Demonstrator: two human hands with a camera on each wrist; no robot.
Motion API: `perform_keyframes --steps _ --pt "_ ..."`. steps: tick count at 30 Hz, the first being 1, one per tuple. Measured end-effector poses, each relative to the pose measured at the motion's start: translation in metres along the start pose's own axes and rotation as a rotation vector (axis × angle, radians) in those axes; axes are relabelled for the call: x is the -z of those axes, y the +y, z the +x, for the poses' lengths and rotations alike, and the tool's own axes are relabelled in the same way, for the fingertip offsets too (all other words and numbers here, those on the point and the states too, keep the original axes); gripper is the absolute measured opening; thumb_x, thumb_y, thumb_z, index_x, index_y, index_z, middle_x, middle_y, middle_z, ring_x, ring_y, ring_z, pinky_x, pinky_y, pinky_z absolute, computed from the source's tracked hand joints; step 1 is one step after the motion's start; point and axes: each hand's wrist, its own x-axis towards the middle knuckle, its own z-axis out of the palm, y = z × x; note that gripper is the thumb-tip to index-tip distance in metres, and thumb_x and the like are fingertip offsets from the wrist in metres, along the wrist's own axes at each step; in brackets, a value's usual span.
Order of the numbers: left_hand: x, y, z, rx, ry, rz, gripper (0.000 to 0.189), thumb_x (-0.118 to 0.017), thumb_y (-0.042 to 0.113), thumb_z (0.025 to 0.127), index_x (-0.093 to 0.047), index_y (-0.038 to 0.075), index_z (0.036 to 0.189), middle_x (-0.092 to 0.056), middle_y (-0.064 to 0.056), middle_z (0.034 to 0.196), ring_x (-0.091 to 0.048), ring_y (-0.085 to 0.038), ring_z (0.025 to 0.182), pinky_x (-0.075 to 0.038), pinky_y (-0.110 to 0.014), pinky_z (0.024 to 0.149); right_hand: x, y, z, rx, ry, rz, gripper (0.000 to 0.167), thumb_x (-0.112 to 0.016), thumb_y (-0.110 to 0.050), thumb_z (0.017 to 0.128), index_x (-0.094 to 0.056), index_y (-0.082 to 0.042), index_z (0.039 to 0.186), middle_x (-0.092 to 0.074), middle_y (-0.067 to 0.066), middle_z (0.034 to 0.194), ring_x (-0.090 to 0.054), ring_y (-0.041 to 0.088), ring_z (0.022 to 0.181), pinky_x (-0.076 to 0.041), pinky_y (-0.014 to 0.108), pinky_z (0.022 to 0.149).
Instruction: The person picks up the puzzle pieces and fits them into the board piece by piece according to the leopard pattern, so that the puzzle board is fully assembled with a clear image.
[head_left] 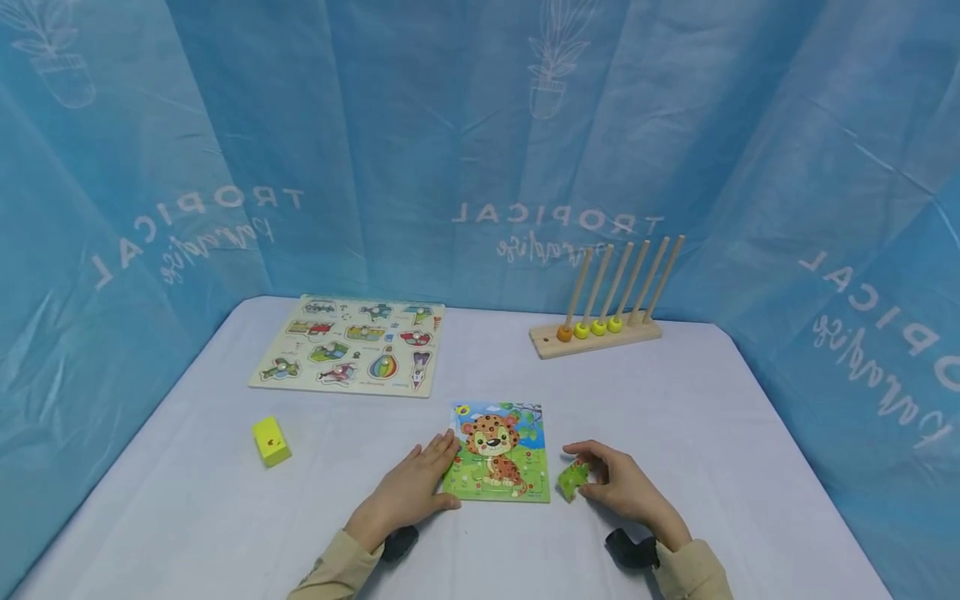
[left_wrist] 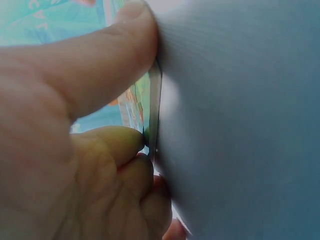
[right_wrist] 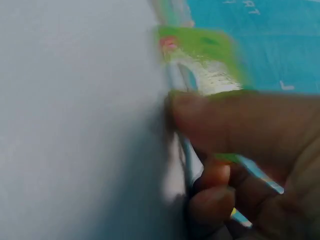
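Note:
A small square jigsaw puzzle (head_left: 493, 454) with a leopard cub on green grass lies flat in the middle of the table. My left hand (head_left: 408, 490) rests against its left side, fingers stretched out along that edge and the thumb by the near corner. In the left wrist view the thumb and fingertips touch the thin puzzle edge (left_wrist: 155, 95). To the right of the puzzle, my right hand (head_left: 624, 483) pinches a green jigsaw piece (head_left: 572, 479) between thumb and fingers, a short way from the puzzle. The piece (right_wrist: 200, 47) looks tilted in the right wrist view, its lower part hidden by the thumb.
Back left lies a wooden vehicle peg puzzle board (head_left: 352, 346). A yellow block (head_left: 271, 442) sits to the left. At the back right stands a wooden bead stand (head_left: 596, 333) with upright rods and several beads. Blue curtain (head_left: 420, 150) surrounds the white table (head_left: 675, 400).

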Motion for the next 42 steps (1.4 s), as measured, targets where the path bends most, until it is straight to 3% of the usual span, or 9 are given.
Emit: perform_keyframes --steps 4,7,15,25,29,32,42 --pt "0.0 0.0 0.001 0.003 -0.002 0.002 0.083 -0.072 0.034 0.084 -0.034 -0.003 0.148 -0.029 -0.02 0.157 -0.028 -0.036 0.146 -0.025 -0.056 0.119 -0.001 0.0 0.003 -0.088 0.017 0.034 0.023 -0.072 -0.006 0.084 -0.067 -0.007 0.106 -0.06 0.002 0.083 -0.047 0.01 0.068 -0.04 0.021 0.055" --pt "0.001 0.0 0.001 0.008 -0.008 -0.002 0.083 -0.072 0.035 0.084 -0.034 -0.003 0.148 -0.028 -0.02 0.158 -0.027 -0.035 0.147 -0.024 -0.056 0.119 0.0 0.001 0.006 -0.114 0.023 0.064 0.018 -0.071 -0.013 0.087 -0.067 -0.006 0.103 -0.057 0.001 0.078 -0.047 0.009 0.066 -0.04 0.02 0.053" --pt "0.0 0.0 0.0 0.011 -0.012 -0.019 0.084 -0.073 0.034 0.084 -0.034 -0.003 0.148 -0.028 -0.02 0.157 -0.028 -0.037 0.146 -0.025 -0.056 0.119 -0.004 -0.005 0.023 -0.031 0.005 0.159 0.024 -0.067 -0.019 0.091 -0.066 -0.003 0.108 -0.062 0.008 0.082 -0.05 0.009 0.062 -0.043 0.02 0.05" --pt "0.0 0.001 -0.001 0.004 -0.013 -0.003 0.083 -0.073 0.035 0.084 -0.034 -0.003 0.148 -0.029 -0.02 0.157 -0.029 -0.037 0.146 -0.026 -0.056 0.118 -0.044 -0.053 0.057 0.095 -0.051 0.122 0.024 -0.067 -0.02 0.092 -0.068 -0.005 0.109 -0.067 0.005 0.087 -0.057 0.007 0.072 -0.048 0.021 0.062" --pt "0.002 0.001 0.0 -0.006 -0.012 0.009 0.083 -0.072 0.035 0.085 -0.034 -0.003 0.148 -0.029 -0.02 0.157 -0.029 -0.038 0.145 -0.027 -0.056 0.118 -0.06 -0.069 0.063 0.162 -0.076 0.103 0.022 -0.065 -0.021 0.093 -0.068 -0.006 0.11 -0.069 0.005 0.085 -0.059 0.006 0.068 -0.049 0.02 0.058" --pt "0.001 0.001 0.001 -0.01 -0.015 0.012 0.083 -0.072 0.036 0.085 -0.035 -0.003 0.148 -0.03 -0.02 0.157 -0.029 -0.037 0.145 -0.027 -0.057 0.117 -0.071 -0.076 0.065 0.204 -0.05 0.061 0.018 -0.065 -0.019 0.093 -0.069 -0.007 0.106 -0.068 0.004 0.083 -0.055 0.003 0.063 -0.048 0.019 0.055" --pt "0.0 -0.001 0.002 0.008 -0.018 0.021 0.083 -0.072 0.037 0.084 -0.036 -0.002 0.148 -0.031 -0.018 0.157 -0.03 -0.036 0.145 -0.028 -0.056 0.117 -0.092 -0.08 0.065 0.121 -0.032 0.104 0.012 -0.065 -0.017 0.093 -0.066 -0.007 0.1 -0.067 0.002 0.078 -0.056 0.004 0.055 -0.047 0.02 0.045"
